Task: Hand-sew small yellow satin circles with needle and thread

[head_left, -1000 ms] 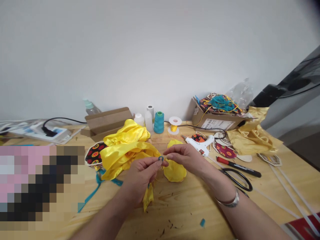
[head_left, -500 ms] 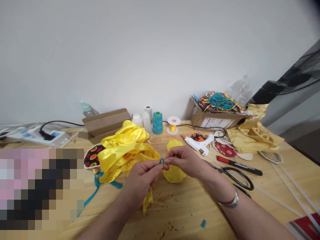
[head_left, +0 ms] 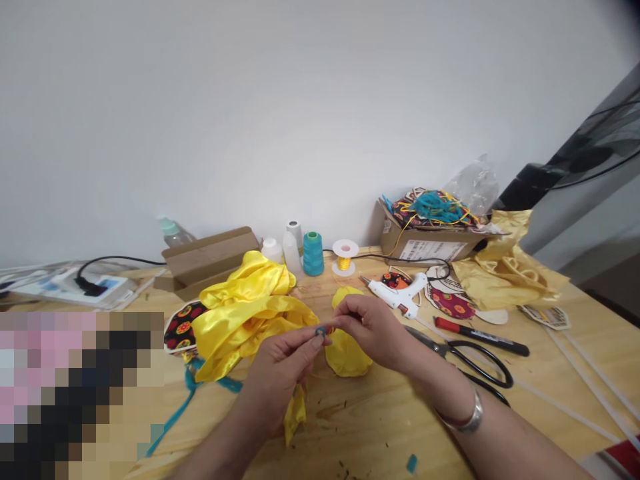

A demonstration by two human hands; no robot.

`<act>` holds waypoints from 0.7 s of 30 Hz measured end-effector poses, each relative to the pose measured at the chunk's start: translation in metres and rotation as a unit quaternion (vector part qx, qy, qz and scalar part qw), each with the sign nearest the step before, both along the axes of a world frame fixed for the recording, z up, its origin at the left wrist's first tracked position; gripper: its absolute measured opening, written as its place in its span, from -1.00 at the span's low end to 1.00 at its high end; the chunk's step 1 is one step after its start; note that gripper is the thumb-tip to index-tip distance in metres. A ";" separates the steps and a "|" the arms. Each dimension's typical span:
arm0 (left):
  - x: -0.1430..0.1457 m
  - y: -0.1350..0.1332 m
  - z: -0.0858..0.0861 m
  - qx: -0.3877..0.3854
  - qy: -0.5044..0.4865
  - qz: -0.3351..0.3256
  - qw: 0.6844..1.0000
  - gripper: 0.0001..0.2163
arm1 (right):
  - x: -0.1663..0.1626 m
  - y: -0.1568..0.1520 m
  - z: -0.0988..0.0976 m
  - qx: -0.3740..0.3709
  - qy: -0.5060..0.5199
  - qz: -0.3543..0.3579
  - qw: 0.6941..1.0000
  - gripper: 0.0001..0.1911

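the left hand (head_left: 280,370) pinches a small teal loop (head_left: 321,331) between thumb and forefinger, holding it above the wooden table (head_left: 360,427), with the two hands almost meeting around it. a narrow yellow strip (head_left: 295,420) hangs below the left hand. the right hand (head_left: 367,327) is just beside the loop, thumb and forefinger tips brought together; whether anything thin runs between them is too small to tell.

bright yellow satin (head_left: 250,317) is heaped beside the left hand, partly over a black patterned piece (head_left: 183,329). a rounded yellow fabric piece (head_left: 349,357) lies beneath and beyond the right fingertips.

at the back right, a cardboard box (head_left: 425,234) is filled to above its rim with patterned pieces and tangled teal cord (head_left: 435,207), yellow strands among them; a clear plastic bag (head_left: 477,183) bulges behind it. at the back left, an open brown box (head_left: 213,252) leans, its inside hidden from here. a clear bottle with a mint top (head_left: 169,227) is behind it. right of that box are white bottles, a teal thread cone (head_left: 313,257) and a white spool wound with yellow thread (head_left: 345,263).
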State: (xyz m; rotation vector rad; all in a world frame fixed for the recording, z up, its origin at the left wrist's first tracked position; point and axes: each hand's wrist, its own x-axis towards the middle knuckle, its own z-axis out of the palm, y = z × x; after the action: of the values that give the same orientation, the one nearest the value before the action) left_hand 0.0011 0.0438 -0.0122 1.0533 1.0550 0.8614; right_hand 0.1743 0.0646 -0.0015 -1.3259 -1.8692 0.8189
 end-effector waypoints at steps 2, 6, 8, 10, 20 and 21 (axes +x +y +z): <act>0.000 0.000 0.004 0.054 0.039 -0.007 0.998 -0.83 | -0.001 -0.002 0.001 0.024 -0.038 0.000 0.999 -0.84; 0.002 0.000 0.009 0.149 0.122 -0.008 0.981 -0.88 | -0.002 -0.007 0.005 0.035 -0.076 0.030 0.996 -0.85; 0.004 0.000 0.009 0.166 0.131 -0.004 0.977 -0.87 | -0.002 -0.008 0.007 0.034 -0.079 0.040 0.995 -0.85; 0.004 0.000 0.009 0.173 0.134 -0.004 0.976 -0.86 | -0.002 -0.008 0.008 0.030 -0.079 0.046 0.995 -0.85; 0.000 0.001 0.007 0.132 0.126 -0.025 0.983 -0.84 | -0.002 -0.005 0.001 0.034 -0.044 0.008 0.998 -0.84; 0.000 0.001 0.007 0.122 0.120 -0.027 0.985 -0.83 | -0.002 -0.005 0.001 0.030 -0.039 0.007 0.999 -0.83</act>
State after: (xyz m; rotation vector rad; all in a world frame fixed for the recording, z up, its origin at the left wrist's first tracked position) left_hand 0.0010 0.0450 -0.0052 1.4144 1.1345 0.8481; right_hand 0.1718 0.0599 -0.0002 -1.3271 -1.9505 0.7218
